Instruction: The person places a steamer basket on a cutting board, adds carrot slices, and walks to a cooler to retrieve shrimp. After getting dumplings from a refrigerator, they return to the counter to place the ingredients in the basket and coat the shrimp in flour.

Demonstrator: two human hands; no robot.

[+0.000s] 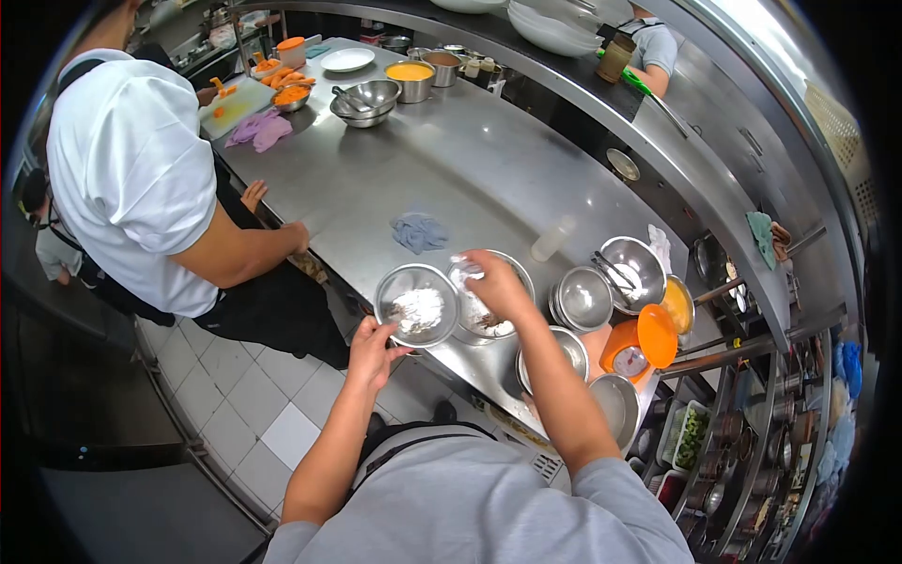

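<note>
At 9 o'clock a co-worker in a white shirt (132,169) leans on the steel desk (442,169), one forearm resting on its near edge. Behind that person, at 11 o'clock, a cutting board (235,103) carries orange pieces, with a purple cloth (258,130) just beside it.

Left hand (373,352): fingers closed on the near rim of a small steel bowl (416,305) holding white powder. The bowl sits at the desk edge, tilted slightly toward the wearer; whether it rests on the desk or is lifted cannot be told.

Right hand (493,282): at 12 o'clock from the wearer's chest, over a second steel bowl (489,315) that touches the first on its right. Fingers curled narrow around something small and white; what it is cannot be told. The second bowl shows a white and brown residue near its front.

Grey-blue rag (419,231) lies on the desk just beyond both bowls. A clear plastic bottle (552,241) lies at 1 o'clock.

At 3 o'clock: a cluster of empty steel bowls (584,299), one with utensils (631,271), a bowl of yellow liquid (678,305), and an orange container (639,343) with its lid open.

Far end, 12 o'clock: stacked mixing bowls (366,99), a pan of orange liquid (411,80), a white plate (347,59).
</note>
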